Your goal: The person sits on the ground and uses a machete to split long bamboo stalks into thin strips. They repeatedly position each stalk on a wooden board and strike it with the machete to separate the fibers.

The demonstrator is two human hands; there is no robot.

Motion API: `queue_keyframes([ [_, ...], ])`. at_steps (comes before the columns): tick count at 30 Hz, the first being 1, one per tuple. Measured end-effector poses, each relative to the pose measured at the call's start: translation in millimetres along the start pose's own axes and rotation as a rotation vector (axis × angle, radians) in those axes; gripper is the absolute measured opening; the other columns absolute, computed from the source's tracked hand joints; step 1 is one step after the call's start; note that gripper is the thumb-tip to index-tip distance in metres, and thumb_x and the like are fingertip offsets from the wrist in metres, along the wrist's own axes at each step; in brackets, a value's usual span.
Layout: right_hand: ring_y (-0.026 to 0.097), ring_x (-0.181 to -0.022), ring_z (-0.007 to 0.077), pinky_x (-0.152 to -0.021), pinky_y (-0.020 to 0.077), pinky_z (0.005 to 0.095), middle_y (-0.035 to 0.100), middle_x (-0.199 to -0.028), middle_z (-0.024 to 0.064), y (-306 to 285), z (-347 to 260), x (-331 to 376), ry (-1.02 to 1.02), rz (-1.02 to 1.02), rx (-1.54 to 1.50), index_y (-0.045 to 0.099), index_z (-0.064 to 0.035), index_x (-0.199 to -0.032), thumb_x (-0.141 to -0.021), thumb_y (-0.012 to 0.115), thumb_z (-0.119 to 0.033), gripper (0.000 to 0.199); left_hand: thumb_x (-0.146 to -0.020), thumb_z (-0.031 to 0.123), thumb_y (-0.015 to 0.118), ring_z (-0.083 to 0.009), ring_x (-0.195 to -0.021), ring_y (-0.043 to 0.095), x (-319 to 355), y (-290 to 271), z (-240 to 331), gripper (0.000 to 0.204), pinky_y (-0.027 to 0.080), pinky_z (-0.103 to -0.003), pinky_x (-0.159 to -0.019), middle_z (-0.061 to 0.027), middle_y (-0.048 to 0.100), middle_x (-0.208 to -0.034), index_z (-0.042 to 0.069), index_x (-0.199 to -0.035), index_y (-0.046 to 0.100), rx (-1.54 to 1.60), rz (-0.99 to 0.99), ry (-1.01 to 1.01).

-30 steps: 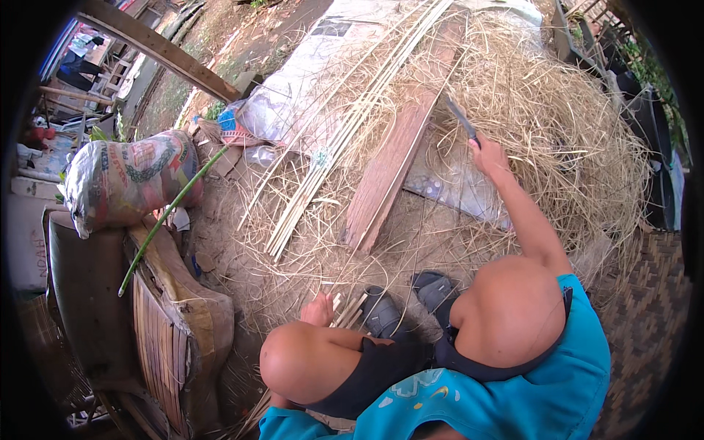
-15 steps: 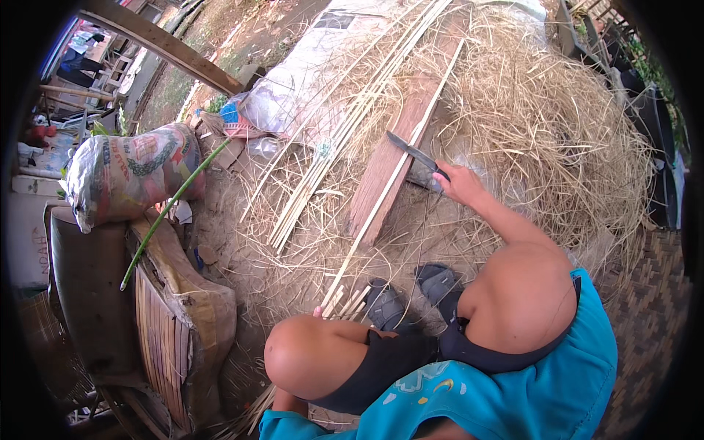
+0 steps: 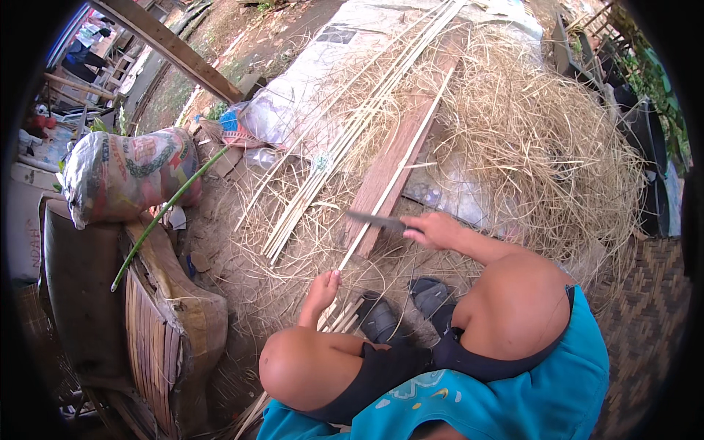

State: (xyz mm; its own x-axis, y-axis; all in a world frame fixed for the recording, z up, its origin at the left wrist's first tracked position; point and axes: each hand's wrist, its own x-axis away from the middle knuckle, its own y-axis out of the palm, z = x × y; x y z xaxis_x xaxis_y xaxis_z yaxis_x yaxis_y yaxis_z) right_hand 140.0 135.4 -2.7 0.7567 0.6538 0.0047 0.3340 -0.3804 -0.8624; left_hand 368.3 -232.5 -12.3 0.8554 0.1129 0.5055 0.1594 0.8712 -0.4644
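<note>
A long pale split-bamboo strip (image 3: 412, 160) lies along a brown wooden board (image 3: 389, 170). My left hand (image 3: 321, 290), just beyond my left knee, pinches the strip's near end. In my right hand (image 3: 434, 232) is a knife (image 3: 378, 221), its handle wrapped by my fingers. The blade is a little blurred and crosses over the strip near the board's close end; whether it touches the strip I cannot tell. A bundle of similar pale strips (image 3: 330, 163) rests left of the board.
Curly shavings (image 3: 543, 132) heap up on the right. To the left, a stuffed sack (image 3: 136, 174) sits by a worn seat (image 3: 176, 308), with a green stalk (image 3: 169, 209) across them. More short strips (image 3: 341, 317) lie by my sandals (image 3: 378, 317). A woven mat (image 3: 645, 323) covers the right floor.
My right hand and the knife have come nearer along the strip. My left hand has moved forward from behind the knee, and the strip's near end shows higher up.
</note>
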Motion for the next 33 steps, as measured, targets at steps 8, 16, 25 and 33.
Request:
queue_keyframes([
  [8,0.069,-0.084,0.0439,-0.075,0.0551,0.0538,0.069,-0.085,0.0253,-81,72,-14,0.524,0.227,-0.031,0.062,-0.0124,-0.124,-0.103,0.051,-0.042,0.038,-0.106,0.032,0.051,-0.022,-0.06,0.059,47,-11,-16,0.042,0.047,-0.037,-0.06,-0.0127,0.063,-0.068,-0.001,-0.085,0.066,-0.199,0.143,0.063],
  [16,0.07,-0.08,0.0426,-0.069,0.0561,0.0559,0.068,-0.093,0.0211,-3,-24,0,0.134,0.05,0.028,0.055,-0.0184,-0.131,-0.102,0.051,-0.048,0.041,-0.103,0.031,0.057,-0.0445,-0.067,0.061,47,34,0,0.037,0.044,-0.053,-0.062,-0.0249,0.06,-0.073,0.001,-0.083,0.057,-0.412,0.463,0.206],
  [25,0.069,-0.084,0.0459,-0.077,0.0553,0.0573,0.069,-0.096,0.0247,-7,-27,12,0.166,0.002,-0.105,0.054,-0.0188,-0.138,-0.102,0.051,-0.047,0.046,-0.105,0.039,0.047,-0.0515,-0.074,0.065,13,27,38,0.039,0.049,-0.059,-0.066,-0.0293,0.066,-0.077,0.003,-0.095,0.055,-0.401,0.215,0.314],
  [33,0.07,-0.079,0.0443,-0.069,0.0553,0.0553,0.07,-0.082,0.0217,-81,101,10,0.587,0.268,0.141,0.061,-0.0159,-0.122,-0.102,0.054,-0.042,0.033,-0.108,0.034,0.038,-0.0554,-0.08,0.064,18,8,18,0.034,0.046,-0.066,-0.073,-0.0358,0.064,-0.078,0.003,-0.107,0.052,-0.544,0.039,0.076],
])
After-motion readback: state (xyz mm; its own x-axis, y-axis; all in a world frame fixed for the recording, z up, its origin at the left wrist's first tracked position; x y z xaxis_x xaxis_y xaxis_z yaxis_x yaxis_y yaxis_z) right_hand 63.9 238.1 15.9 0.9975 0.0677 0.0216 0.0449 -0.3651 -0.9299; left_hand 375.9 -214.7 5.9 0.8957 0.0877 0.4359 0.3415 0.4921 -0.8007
